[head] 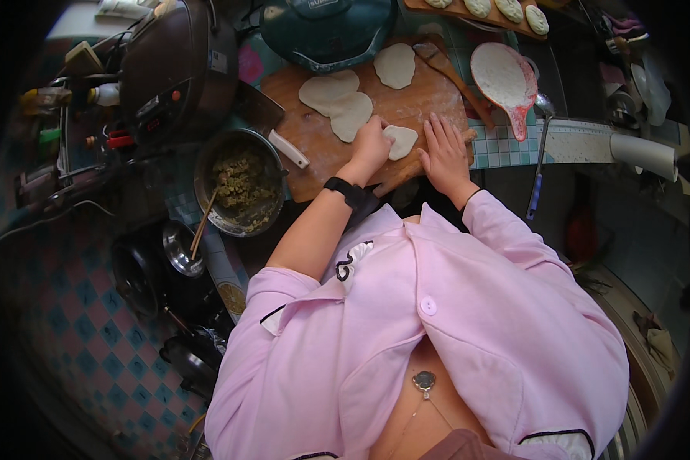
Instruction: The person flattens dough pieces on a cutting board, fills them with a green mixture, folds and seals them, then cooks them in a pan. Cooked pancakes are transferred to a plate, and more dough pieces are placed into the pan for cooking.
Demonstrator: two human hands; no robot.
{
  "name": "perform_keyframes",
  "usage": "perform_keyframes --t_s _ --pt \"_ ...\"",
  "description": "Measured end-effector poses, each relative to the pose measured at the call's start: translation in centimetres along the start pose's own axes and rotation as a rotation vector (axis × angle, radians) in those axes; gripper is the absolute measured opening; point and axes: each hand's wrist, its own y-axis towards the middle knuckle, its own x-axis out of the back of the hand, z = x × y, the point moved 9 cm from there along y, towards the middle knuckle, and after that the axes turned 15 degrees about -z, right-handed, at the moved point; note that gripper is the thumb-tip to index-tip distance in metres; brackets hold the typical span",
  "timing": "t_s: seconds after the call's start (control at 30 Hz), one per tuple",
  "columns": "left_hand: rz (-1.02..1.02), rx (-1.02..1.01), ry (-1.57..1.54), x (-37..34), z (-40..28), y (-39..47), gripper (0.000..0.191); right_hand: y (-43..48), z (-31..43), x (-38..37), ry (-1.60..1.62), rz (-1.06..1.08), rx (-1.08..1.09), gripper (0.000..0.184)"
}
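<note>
My left hand (372,145), with a black band on its wrist, pinches the edge of a small dough round (401,142) on a floured wooden board (322,175). My right hand (445,148) lies palm down with fingers stretched out at the board's near right. Under its palm passes what looks like a wooden rolling pin (399,177), mostly covered. Two larger dough sheets (351,112) overlap behind my left hand, and another dough sheet (395,65) lies at the back. Left of them rests a cleaver (288,148) with a white handle.
A metal bowl (277,201) of chopped filling (238,181), with chopsticks, stands left of the board. Behind it is a dark electric cooker (178,75). A green appliance (328,29) borders the back. At right are a wooden spatula (460,86), a flour scoop (503,72) and a ladle (537,172).
</note>
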Motion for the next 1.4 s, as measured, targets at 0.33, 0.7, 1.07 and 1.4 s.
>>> perform_keyframes --t_s 0.33,0.7,1.07,1.4 --pt "0.023 -0.085 0.178 -1.3 -2.0 1.1 0.017 8.0 0.8 -3.7 -0.021 -0.153 -0.082 0.065" --pt "0.039 0.075 0.069 -0.5 -0.6 -0.2 0.023 3.8 0.8 -1.7 -0.043 -0.029 -0.009 0.067" --pt "0.079 0.073 0.174 -0.2 0.8 0.2 0.022 2.1 0.2 -0.3 -0.016 -0.035 0.001 0.066" --pt "0.093 0.044 0.189 -0.8 -0.9 0.4 0.028 7.8 1.6 -3.1 -0.006 -0.170 -0.058 0.064"
